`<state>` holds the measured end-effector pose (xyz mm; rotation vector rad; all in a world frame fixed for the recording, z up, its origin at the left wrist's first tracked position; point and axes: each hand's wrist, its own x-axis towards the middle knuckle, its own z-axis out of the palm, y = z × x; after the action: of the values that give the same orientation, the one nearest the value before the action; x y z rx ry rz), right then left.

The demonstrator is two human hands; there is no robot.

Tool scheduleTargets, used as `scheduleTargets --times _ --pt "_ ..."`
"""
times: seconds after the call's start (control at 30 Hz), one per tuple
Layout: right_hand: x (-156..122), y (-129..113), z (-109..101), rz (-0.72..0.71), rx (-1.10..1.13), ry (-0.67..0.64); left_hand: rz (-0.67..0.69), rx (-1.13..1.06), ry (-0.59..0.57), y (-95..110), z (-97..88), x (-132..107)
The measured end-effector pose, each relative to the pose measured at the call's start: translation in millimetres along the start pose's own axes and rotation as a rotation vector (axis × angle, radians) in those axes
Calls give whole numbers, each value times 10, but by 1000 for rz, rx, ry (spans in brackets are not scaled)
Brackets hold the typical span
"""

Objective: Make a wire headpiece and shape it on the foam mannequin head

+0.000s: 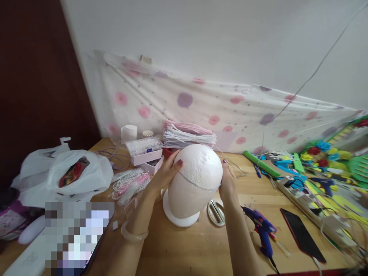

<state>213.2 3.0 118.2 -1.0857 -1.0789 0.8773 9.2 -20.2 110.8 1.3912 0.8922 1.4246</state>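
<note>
A white foam mannequin head point(193, 180) stands on its round base on the wooden table point(186, 249). A thin wire ring runs around it a little below the crown. My left hand point(165, 172) presses against its left side, fingers curved onto the foam. My right hand point(228, 180) holds the right side, where the wire passes under the fingers. A pale bangle sits on my left wrist.
Scissors point(217, 212) lie just right of the base. A blue glue gun point(263, 230) and a dark phone point(301, 234) lie further right. Behind stand pink bead boxes point(145, 151) and a stack of white strips point(189, 136). White plastic bags point(66, 172) sit left; colourful craft supplies point(324, 168) crowd the right.
</note>
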Motion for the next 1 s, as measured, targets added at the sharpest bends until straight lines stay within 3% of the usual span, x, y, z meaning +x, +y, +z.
scheduleTargets --times 0.2,0.47,0.67,1.0 --pt "-83 -92 -90 5 -23 -42 21 -17 136 146 55 -65" --pt "-279 -137 107 -64 -50 75 63 136 147 180 177 -114" --pt "-377 -241 148 -106 -265 195 46 108 103 205 158 -119" --pt "-330 -178 57 -139 -257 141 69 123 123 178 132 -146"
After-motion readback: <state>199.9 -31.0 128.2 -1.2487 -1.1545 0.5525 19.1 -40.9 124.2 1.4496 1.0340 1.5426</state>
